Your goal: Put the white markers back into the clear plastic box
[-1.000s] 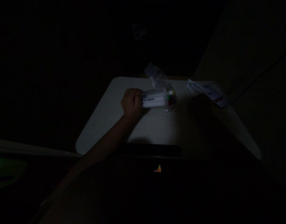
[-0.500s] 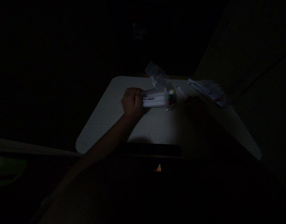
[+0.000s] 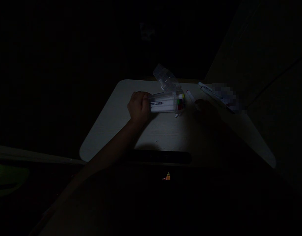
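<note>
The scene is very dark, lit only over a small white table. My left hand is closed round the base of a clear plastic case of white markers, which lies on its side with coloured caps showing at its right end. My right hand is a dim shape in shadow just right of the case; it appears to hold a white marker whose tip points toward the case, but its fingers are too dark to read.
A clear lid or plastic wrapper stands tilted behind the case. More markers lie at the table's far right. A dark bar runs along the table's near edge. Everything around the table is black.
My right hand has moved left from the loose markers toward the case, and a single white marker now shows beside it. My left hand and the case have stayed put.
</note>
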Demonstrator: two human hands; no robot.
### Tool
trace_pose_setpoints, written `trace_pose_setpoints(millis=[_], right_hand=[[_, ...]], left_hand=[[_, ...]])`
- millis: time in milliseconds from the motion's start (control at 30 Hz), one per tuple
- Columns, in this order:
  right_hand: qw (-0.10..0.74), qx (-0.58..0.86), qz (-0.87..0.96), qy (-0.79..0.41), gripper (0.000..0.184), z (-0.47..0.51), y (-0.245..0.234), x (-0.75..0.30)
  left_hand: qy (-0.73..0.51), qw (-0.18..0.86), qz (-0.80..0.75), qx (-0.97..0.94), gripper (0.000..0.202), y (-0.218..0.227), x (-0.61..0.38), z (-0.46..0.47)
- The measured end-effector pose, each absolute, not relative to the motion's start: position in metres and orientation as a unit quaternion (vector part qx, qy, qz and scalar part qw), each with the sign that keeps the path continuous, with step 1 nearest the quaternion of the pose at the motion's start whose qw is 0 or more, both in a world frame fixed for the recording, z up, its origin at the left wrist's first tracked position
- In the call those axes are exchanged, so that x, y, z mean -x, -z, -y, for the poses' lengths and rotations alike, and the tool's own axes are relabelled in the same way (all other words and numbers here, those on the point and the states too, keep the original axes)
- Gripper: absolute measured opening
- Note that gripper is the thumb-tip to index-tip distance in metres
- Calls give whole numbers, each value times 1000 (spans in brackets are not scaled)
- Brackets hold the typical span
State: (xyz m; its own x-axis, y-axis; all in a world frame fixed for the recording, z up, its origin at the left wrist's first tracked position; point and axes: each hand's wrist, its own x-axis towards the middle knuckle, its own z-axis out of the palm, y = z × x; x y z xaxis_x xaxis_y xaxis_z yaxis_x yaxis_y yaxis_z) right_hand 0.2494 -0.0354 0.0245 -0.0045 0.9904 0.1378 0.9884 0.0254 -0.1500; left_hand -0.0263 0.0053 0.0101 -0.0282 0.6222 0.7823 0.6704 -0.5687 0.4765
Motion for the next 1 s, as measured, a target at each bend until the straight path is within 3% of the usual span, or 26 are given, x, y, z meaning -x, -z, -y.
trace_pose_setpoints(millis=[400, 833, 1000], right_hand=[[169, 724, 666, -61, 43, 37, -33, -247], [417, 669, 615, 10, 21, 50, -70, -237], [461, 629, 625, 31, 20, 53, -79, -236]], left_hand=[[549, 20, 465, 694, 46, -9, 26, -6], [543, 19, 463, 700, 46, -9, 27, -7], [544, 25, 461, 701, 43, -10, 26, -6]])
